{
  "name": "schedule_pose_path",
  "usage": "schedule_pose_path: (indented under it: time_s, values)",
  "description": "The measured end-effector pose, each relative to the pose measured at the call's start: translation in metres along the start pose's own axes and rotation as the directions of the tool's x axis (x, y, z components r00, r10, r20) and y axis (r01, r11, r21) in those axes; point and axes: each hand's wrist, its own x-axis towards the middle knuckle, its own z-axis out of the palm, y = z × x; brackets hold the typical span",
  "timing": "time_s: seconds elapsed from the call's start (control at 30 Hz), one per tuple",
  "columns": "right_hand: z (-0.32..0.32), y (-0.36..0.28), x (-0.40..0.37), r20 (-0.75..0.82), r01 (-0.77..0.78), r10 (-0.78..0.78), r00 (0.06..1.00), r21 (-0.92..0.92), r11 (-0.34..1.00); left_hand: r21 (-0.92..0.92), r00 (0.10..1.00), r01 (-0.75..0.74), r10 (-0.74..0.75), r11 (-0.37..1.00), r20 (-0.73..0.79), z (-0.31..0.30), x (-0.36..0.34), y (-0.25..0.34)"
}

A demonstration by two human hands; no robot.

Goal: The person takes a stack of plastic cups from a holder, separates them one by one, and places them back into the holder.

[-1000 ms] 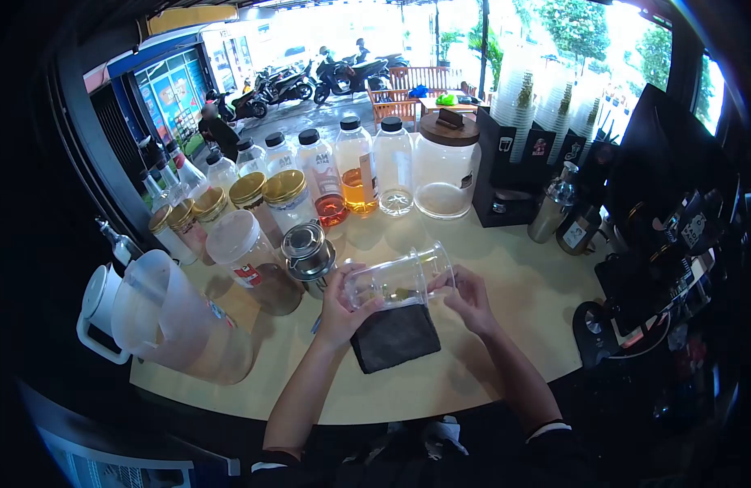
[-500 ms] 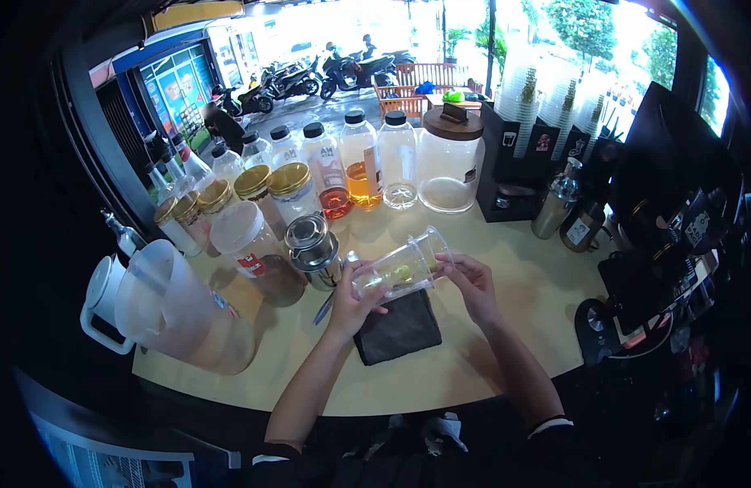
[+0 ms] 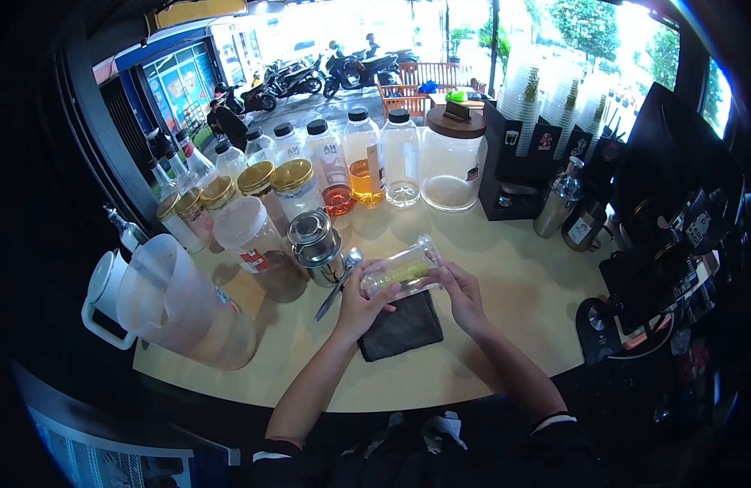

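A clear plastic cup (image 3: pixel 404 271) with a yellow-green print lies tilted on its side in the air, its rim toward the right. My left hand (image 3: pixel 364 302) is wrapped round its base end. At the rim end, my right hand (image 3: pixel 463 294) has its fingers closed on the cup's edge. Below the cup, a folded dark cloth (image 3: pixel 401 327) rests on the counter. A metal spoon (image 3: pixel 340 281) is just left of my left hand, beside a metal drip filter (image 3: pixel 314 240).
A large plastic pitcher (image 3: pixel 184 305) and a lidded tub (image 3: pixel 257 252) stand at the left. Capped bottles (image 3: pixel 366 167) and a wood-lidded jar (image 3: pixel 451 167) line the back. Cup stacks fill a black holder (image 3: pixel 506 175); a metal shaker (image 3: pixel 557 199) stands beside it.
The rim has tipped slightly toward my right hand, and the cup looks less spread at that end. Its print faces the camera more. My right hand has moved a little left and down.
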Motion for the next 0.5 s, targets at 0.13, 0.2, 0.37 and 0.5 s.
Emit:
schedule_pose_path:
  time_s: [0.13,0.2,0.37,0.5]
  values:
    - [-0.002,0.006,0.0,0.028,0.002,-0.002,1.0,0.024,1.0,0.0,1.0,0.012,-0.012,1.0,-0.01,0.001,-0.001,0.001]
    - [-0.001,0.009,-0.001,0.054,0.036,-0.037,0.998,0.023,0.999,0.005,1.0,0.026,-0.026,1.0,-0.015,0.002,-0.001,0.001]
    - [0.006,0.009,-0.004,0.137,0.048,-0.049,0.989,0.007,0.999,0.031,0.998,0.02,-0.019,0.999,-0.06,0.001,-0.001,-0.002]
    - [0.011,0.012,-0.009,0.145,0.013,-0.026,0.989,0.086,0.996,0.133,0.997,-0.056,0.064,0.989,-0.052,-0.003,0.002,-0.01]
